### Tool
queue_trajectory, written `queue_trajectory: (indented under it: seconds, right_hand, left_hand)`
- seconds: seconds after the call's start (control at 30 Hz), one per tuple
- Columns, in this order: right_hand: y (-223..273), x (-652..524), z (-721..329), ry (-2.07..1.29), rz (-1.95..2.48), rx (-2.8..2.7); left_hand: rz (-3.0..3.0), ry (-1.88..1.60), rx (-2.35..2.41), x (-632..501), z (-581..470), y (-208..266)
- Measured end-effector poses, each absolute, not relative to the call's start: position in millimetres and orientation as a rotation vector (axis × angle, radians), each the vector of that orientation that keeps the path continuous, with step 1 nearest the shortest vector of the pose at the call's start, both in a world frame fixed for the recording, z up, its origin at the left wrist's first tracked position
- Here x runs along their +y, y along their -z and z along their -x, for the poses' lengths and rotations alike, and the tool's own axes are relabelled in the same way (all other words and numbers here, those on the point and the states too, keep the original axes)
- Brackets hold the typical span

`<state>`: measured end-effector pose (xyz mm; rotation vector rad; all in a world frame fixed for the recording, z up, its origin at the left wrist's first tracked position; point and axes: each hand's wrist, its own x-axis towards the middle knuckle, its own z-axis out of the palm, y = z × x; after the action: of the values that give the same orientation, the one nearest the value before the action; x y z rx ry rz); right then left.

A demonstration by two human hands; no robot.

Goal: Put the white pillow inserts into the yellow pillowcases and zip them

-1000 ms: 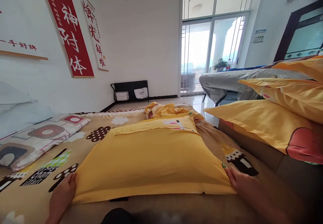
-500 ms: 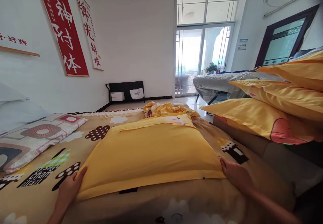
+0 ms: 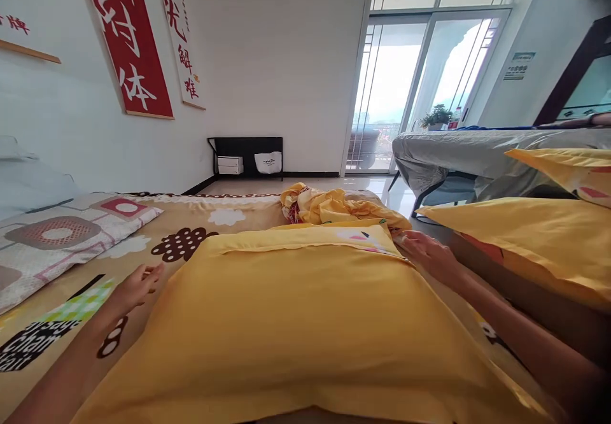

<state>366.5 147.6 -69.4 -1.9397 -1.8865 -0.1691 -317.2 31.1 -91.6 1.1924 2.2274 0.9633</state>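
Yellow pillow (image 3: 296, 322) lies flat on the patterned bedsheet (image 3: 191, 233), flap end facing away. Right hand (image 3: 429, 255) rests open at the far right corner, fingers touching the flap edge, not gripping. Left hand (image 3: 136, 284) is open beside the left edge (contact unclear). Risk, as I judge it: with neither hand closed on cloth, a one-sided push could skew the pillow toward the crumpled yellow cloth (image 3: 334, 204) beyond, or bunch the flap.

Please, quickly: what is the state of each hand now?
Left hand: open, holding nothing, beside the yellow fabric pillow.
Right hand: open, fingers at the pillow's far corner.
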Motion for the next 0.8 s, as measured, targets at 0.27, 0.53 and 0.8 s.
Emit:
queue_trajectory:
  seconds: [0.27,0.53,0.8]
  right_hand:
    - [78.3,166.6,-282.7,-0.195,1.532,-2.258]
    - [82.4,165.0,-294.5,-0.216,1.536,-2.391]
    - [39.0,153.6,-169.5,-0.069,1.324,-2.45]
  left_hand:
    - [-2.211,-0.904,2.03,96.8,177.5,52.3]
    - [-2.314,-0.534,1.909,109.1,140.6,89.9]
    - [-2.559,-0.313,1.596,140.3,52.0,21.3]
